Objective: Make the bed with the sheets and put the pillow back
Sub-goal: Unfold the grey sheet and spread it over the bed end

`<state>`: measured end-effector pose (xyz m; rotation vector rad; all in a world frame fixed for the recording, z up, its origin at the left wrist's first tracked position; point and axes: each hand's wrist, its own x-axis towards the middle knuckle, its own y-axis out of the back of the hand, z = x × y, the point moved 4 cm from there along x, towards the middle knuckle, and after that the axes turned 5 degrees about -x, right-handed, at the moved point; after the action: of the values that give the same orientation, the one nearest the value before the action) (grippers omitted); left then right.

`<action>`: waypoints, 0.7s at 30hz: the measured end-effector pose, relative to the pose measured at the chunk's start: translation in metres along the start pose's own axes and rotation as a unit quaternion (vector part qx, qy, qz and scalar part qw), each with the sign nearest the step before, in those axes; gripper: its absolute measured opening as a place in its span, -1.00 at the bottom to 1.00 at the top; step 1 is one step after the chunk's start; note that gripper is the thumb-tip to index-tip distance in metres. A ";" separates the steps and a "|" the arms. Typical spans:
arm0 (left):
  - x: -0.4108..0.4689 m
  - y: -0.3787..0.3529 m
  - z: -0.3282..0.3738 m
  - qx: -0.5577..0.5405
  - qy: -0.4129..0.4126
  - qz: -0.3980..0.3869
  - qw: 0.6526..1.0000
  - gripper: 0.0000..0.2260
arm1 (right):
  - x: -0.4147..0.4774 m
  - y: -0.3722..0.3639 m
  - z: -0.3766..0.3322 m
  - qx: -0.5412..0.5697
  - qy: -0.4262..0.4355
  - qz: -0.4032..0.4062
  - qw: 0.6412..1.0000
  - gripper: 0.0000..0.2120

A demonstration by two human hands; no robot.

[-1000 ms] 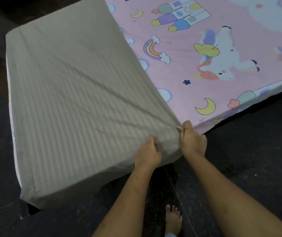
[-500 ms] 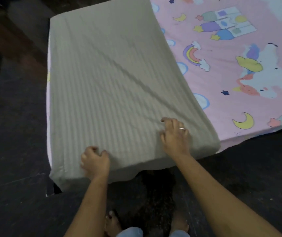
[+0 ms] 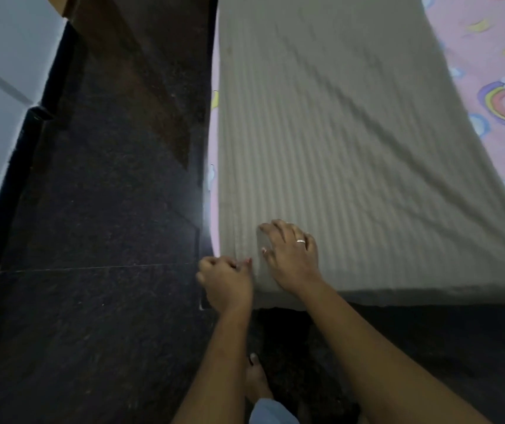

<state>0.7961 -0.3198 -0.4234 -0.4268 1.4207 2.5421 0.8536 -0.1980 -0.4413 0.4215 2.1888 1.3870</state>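
Your left hand (image 3: pixel 225 283) sits at the near left corner of the bed (image 3: pixel 213 215), fingers curled and, as far as the view shows, pinching the corner of the grey striped sheet (image 3: pixel 337 148); your right hand (image 3: pixel 292 258) lies just beside it on top of that sheet, fingers spread and slightly bent, pressing the cloth down and gripping nothing. The grey striped sheet covers the left part of the bed, its long axis running straight away from you along the left edge; its near hem hangs over the near edge, and the pink printed sheet (image 3: pixel 489 56) shows bare beyond its right border. So the work lies forward and to the right of both hands; the corner itself is nearer your left hand, which I judge is the one to seat or tuck it while the right holds the cloth flat. The stripes run fairly straight, with a few slack diagonal creases farther up; the dark floor (image 3: pixel 107 240) lies to the left. No pillow is in view, so that step is not yet done.
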 end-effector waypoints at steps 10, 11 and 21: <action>0.008 0.009 -0.016 -0.064 -0.057 -0.120 0.989 -0.78 | 0.020 -0.011 -0.045 -0.007 0.011 0.011 1.000 -0.56; 0.009 0.009 -0.020 -0.081 -0.059 -0.120 0.988 -0.79 | 0.016 -0.015 -0.047 -0.015 0.016 0.002 1.000 -0.54; 0.016 0.006 -0.032 -0.038 0.022 -0.221 0.974 -0.71 | 0.000 -0.027 -0.040 -0.108 0.057 -0.047 0.991 -0.43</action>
<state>0.7842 -0.3496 -0.4400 -0.7243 1.0940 2.2380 0.8306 -0.2395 -0.4518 0.1635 2.0875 1.6084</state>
